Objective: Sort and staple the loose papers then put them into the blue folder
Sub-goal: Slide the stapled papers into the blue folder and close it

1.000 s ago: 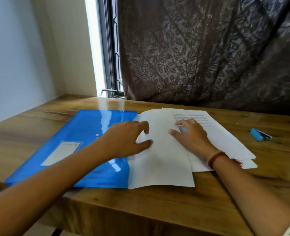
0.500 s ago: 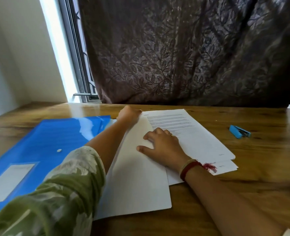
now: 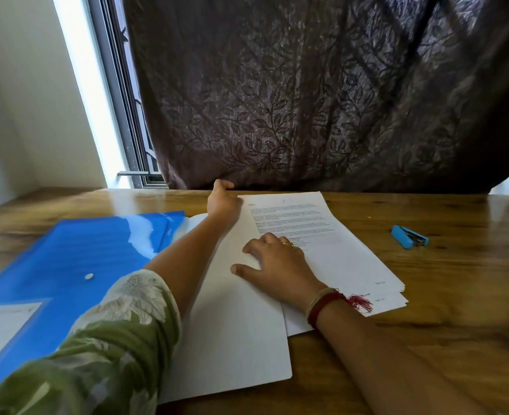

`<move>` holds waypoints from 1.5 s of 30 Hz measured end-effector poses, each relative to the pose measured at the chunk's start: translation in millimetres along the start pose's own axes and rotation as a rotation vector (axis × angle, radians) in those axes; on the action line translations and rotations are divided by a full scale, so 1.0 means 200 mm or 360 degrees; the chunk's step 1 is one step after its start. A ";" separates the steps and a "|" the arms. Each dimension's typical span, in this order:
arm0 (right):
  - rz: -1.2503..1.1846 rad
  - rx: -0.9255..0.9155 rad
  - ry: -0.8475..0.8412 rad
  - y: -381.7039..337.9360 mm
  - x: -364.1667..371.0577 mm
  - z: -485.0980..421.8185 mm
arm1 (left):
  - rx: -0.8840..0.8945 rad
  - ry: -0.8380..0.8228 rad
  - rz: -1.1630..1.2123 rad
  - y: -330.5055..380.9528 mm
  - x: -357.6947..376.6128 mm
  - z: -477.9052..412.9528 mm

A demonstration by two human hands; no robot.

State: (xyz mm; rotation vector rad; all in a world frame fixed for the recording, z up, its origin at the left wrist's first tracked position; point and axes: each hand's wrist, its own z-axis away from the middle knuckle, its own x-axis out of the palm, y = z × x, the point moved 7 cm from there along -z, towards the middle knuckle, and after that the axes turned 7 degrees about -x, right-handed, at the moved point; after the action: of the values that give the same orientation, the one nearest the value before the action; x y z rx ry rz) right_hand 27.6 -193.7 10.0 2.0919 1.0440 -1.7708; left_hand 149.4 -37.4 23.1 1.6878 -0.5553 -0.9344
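A second ago my left grip (image 3: 223, 200), a bare hand, lay low on the blank white sheet (image 3: 235, 339) beside the folder. Since then it has stretched out to the far edge of the papers, and from half a second ago it has hardly shifted. It sits at the top left corner of the stack of printed white papers (image 3: 331, 244), fingers curled and thumb up. I see it from behind, so I cannot tell whether it pinches a sheet. The green floral sleeve (image 3: 112, 339) now fills the lower left of the view.

My right grip (image 3: 277, 263) has slid leftward from the printed page. It now lies flat with fingers spread, the thumb on the blank sheet and the other fingers on the printed stack, holding nothing. A red thread band (image 3: 328, 307) circles its wrist.

The blank sheet overlaps the left part of the printed stack, whose lower corners are fanned unevenly. The blue plastic folder (image 3: 76, 259) lies flat to their left on the wooden desk (image 3: 441, 324), white snap button up. My arm hides where folder and sheet meet. The small light-blue stapler (image 3: 410, 236) lies well apart to the right. A dark brown leaf-patterned curtain (image 3: 322, 100) hangs behind.
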 end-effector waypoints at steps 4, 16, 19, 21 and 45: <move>-0.0065 0.0026 0.0195 0.02 -0.07 0.00 | 0.0291 -0.0112 0.0303 0.19 0.02 0.03; 0.0378 0.0524 0.1803 0.36 -0.75 0.29 | 0.0757 -0.0411 0.1299 0.89 -0.12 0.20; 0.0087 0.0578 0.1787 0.44 -0.81 0.32 | 0.0769 -0.0576 0.1609 0.99 -0.21 0.20; -0.0334 0.0457 0.1735 0.48 -0.83 0.31 | 0.0720 -0.0641 0.1703 1.00 -0.24 0.19; -0.1764 0.0669 0.1316 0.46 -0.55 0.15 | 0.0411 -0.0725 -0.1539 -0.12 -0.40 0.88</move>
State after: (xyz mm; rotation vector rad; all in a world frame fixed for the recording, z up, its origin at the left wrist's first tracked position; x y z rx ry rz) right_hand 58.7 -318.6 79.8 2.8900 2.6464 -1.4597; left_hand -41.0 -71.0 5.4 2.0017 -0.1084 -2.0412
